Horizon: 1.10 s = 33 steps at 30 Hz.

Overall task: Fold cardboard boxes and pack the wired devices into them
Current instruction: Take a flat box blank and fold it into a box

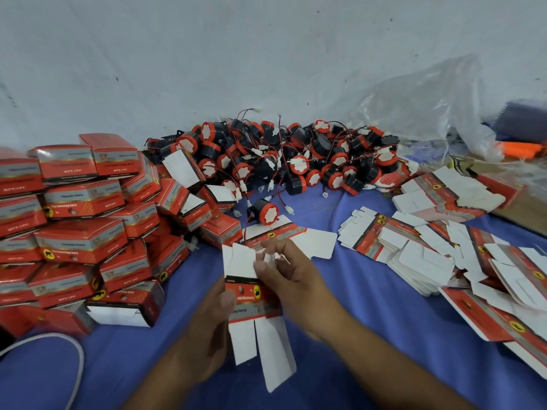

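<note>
In the head view, a flat box blank [251, 303] is held upright above the blue cloth [370, 335], low in the middle of the frame. It is gripped at its printed middle band by the left hand [207, 329], thumb laid on the front. A small white upper flap is pinched between the curled fingers of the right hand [284, 276]. The blank is judged to be thin card: very light, stiff only across each panel, and easily creased off its score lines. It is best steadied at the printed band and worked flap by flap at the edges. One wired device [263, 210] lies just beyond, before the heap of devices [281, 155]. It looks like hard plastic with thin, snag-prone leads, so the body rather than the wire should be taken. Folded boxes [74, 226] are stacked at left, and spare blanks [429, 250] are spread at right.
</note>
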Tool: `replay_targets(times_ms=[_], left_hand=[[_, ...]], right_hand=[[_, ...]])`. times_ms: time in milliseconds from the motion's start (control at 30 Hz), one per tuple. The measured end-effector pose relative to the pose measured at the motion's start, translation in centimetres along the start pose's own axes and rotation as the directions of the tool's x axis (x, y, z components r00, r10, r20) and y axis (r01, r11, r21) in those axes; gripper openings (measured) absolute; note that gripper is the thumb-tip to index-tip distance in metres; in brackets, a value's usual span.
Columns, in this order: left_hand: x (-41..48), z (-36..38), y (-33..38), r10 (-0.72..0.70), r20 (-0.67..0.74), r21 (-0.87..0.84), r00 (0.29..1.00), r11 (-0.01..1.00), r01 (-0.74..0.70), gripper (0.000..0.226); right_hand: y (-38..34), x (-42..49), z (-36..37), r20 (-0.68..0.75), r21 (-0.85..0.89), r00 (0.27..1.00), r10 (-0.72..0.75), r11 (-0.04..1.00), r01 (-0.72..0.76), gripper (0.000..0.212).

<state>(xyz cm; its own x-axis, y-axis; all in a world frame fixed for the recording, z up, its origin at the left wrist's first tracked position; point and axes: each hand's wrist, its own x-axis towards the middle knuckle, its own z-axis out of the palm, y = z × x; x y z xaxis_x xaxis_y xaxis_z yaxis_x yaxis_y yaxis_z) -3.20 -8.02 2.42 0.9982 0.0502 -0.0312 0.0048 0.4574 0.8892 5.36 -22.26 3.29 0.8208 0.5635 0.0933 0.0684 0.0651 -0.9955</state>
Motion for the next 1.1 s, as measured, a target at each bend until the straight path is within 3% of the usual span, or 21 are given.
replay_targets(times_ms=[100, 167, 300, 400, 467, 533, 667, 867, 967, 1100], left_hand=[[0.1, 0.1, 0.3, 0.003, 0.007, -0.029, 1.000, 1.000, -0.003, 0.109], [0.3, 0.2, 0.8, 0.011, 0.012, -0.040, 1.000, 0.999, -0.011, 0.092], [1.2, -0.2, 1.4, -0.005, -0.029, 0.058, 1.000, 0.998, 0.006, 0.083], [1.8, -0.6, 0.8, 0.075, -0.112, 0.055, 0.991, 0.996, -0.069, 0.064], [1.9, -0.7, 0.6, 0.199, -0.138, 0.109, 0.970, 0.977, -0.185, 0.060], [1.9, -1.0, 0.6, 0.323, -0.145, 0.189, 0.935, 0.937, -0.295, 0.062], [1.8, -1.4, 0.3, 0.373, -0.111, 0.300, 0.921, 0.896, -0.326, 0.054], [1.3, -0.2, -0.7, 0.400, -0.011, 0.523, 0.916, 0.783, -0.336, 0.034], [1.1, 0.2, -1.0, 0.387, -0.013, 0.512, 0.922, 0.794, -0.326, 0.027], [0.7, 0.4, -0.9, 0.384, -0.066, 0.443, 0.921, 0.838, -0.318, 0.029]], right_hand=[[-0.2, 0.1, -0.2, 0.023, 0.167, 0.999, 0.037, 0.985, -0.040, 0.038], [-0.6, 0.2, -0.6, 0.029, 0.317, 0.997, 0.069, 0.946, -0.075, 0.053], [-1.6, 0.3, -1.9, 0.018, 0.523, 0.998, 0.065, 0.850, -0.064, 0.038], [-1.2, 0.1, -1.6, -0.008, 0.379, 1.000, -0.009, 0.925, 0.012, 0.033], [-0.6, -0.1, -0.9, -0.020, 0.141, 0.994, -0.110, 0.984, 0.112, 0.045], [0.0, -0.4, -0.4, 0.009, 0.020, 0.981, -0.192, 0.981, 0.191, 0.053], [0.3, -0.5, -0.1, 0.029, 0.005, 0.977, -0.209, 0.978, 0.209, 0.048], [0.8, -0.3, -0.1, -0.081, -0.002, 0.986, -0.148, 0.989, 0.149, 0.032], [0.7, -0.3, -0.1, -0.092, -0.044, 0.988, -0.121, 0.992, 0.118, 0.038], [0.9, -0.5, -0.2, -0.081, -0.162, 0.971, -0.223, 0.965, 0.208, 0.037]])
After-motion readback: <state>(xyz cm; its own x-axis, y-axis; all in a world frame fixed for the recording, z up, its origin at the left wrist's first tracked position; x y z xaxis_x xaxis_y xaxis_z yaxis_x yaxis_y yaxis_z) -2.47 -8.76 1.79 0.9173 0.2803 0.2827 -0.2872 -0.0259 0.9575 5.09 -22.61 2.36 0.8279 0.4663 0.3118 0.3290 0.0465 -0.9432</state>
